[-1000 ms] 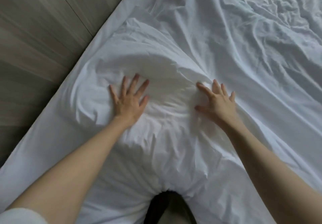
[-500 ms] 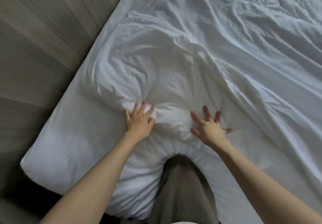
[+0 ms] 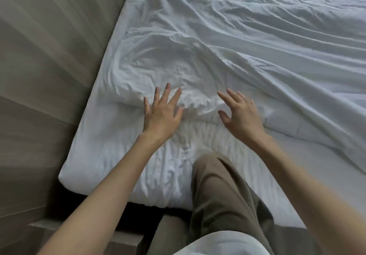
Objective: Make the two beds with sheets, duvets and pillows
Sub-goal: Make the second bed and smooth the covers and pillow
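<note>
A white mattress with a fitted sheet (image 3: 111, 155) fills the view, its near left corner by my knee. A rumpled white duvet (image 3: 257, 60) lies across it, its near edge bunched into a ridge between my hands. My left hand (image 3: 161, 114) lies flat with fingers spread on that bunched edge. My right hand (image 3: 240, 116) has its fingers spread and slightly bent at the edge of the duvet; whether it touches the cloth I cannot tell. Neither hand holds anything. No pillow is in sight.
A wood-panelled wall (image 3: 49, 66) runs along the left side of the bed. My knee in khaki trousers (image 3: 223, 191) rests on the mattress's near edge. A low ledge (image 3: 83, 233) sits below the mattress corner.
Both hands have drawn back toward me across the bed, dragging the duvet into a bunched ridge. The view has pulled back, showing the mattress corner and my knee.
</note>
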### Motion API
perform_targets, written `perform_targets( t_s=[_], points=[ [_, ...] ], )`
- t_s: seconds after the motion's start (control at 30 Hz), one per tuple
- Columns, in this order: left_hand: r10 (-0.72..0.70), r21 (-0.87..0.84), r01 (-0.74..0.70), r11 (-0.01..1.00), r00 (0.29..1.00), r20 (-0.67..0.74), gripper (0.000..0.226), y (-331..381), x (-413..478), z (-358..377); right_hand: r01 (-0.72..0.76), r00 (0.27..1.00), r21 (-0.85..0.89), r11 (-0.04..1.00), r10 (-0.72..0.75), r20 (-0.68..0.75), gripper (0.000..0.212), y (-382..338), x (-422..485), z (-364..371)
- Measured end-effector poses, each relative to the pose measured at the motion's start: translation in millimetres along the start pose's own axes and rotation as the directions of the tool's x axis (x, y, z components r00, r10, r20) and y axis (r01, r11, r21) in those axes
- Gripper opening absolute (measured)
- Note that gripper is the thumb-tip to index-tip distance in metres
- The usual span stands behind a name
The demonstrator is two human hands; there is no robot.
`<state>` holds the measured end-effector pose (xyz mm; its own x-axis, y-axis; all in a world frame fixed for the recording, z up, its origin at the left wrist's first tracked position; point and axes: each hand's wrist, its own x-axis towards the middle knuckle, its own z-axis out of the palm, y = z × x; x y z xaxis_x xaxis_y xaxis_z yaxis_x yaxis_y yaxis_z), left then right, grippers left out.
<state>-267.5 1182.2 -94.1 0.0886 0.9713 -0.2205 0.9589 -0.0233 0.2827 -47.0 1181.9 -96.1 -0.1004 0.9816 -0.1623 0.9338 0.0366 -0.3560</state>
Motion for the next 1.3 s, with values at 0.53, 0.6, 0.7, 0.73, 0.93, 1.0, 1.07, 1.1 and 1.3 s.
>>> perform_targets(
  t_s=[0.53, 0.6, 0.7, 0.73, 0.93, 1.0, 1.07, 1.1, 1.3],
  points=[
    [0.341, 0.142, -0.343, 0.928, 0.939, 0.041, 0.058, 179.9, -143.6, 13.9, -0.15, 0.958, 0.042, 0.988, 0.156, -0.241, 0.057, 97.0, -218.7, -74.2],
    [0.374, 0.15, -0.378, 0.913, 0.926, 0.059, 0.058, 210.1, -161.3, 22.8, -0.177, 0.95, 0.037, 0.983, 0.181, -0.256, 0.057, 122.5, -246.7, -82.9],
    [0.406, 0.157, -0.414, 0.897, 0.91, 0.082, 0.058, 264.7, -190.8, 43.1, -0.217, 0.936, 0.032, 0.976, 0.217, -0.277, 0.057, 170.3, -296.0, -98.1],
    [0.416, 0.157, -0.424, 0.892, 0.905, 0.085, 0.058, 285.7, -201.5, 51.4, -0.228, 0.932, 0.027, 0.973, 0.226, -0.283, 0.057, 189.1, -313.8, -103.4],
    [0.444, 0.082, -0.45, 0.889, 0.892, 0.087, 0.057, 421.8, -271.1, 106.4, -0.306, 0.904, 0.055, 0.95, 0.309, -0.295, 0.058, 310.0, -430.0, -136.8],
    [0.465, 0.072, -0.474, 0.878, 0.879, 0.106, 0.057, 463.8, -290.2, 121.9, -0.344, 0.891, 0.065, 0.937, 0.347, -0.293, 0.059, 345.8, -464.9, -145.7],
    [0.505, 0.081, -0.515, 0.853, 0.855, 0.12, 0.057, 502.1, -304.5, 133.8, -0.38, 0.875, 0.077, 0.922, 0.385, -0.293, 0.059, 378.0, -494.0, -152.7],
    [0.524, 0.091, -0.537, 0.839, 0.842, 0.13, 0.057, 519.8, -310.0, 139.0, -0.396, 0.869, 0.074, 0.915, 0.4, -0.292, 0.059, 392.9, -506.3, -155.5],
    [0.582, 0.081, -0.606, 0.792, 0.788, 0.201, 0.057, 601.7, -318.6, 171.5, -0.476, 0.834, 0.089, 0.875, 0.481, -0.269, 0.058, 472.3, -541.2, -165.4]
  ],
)
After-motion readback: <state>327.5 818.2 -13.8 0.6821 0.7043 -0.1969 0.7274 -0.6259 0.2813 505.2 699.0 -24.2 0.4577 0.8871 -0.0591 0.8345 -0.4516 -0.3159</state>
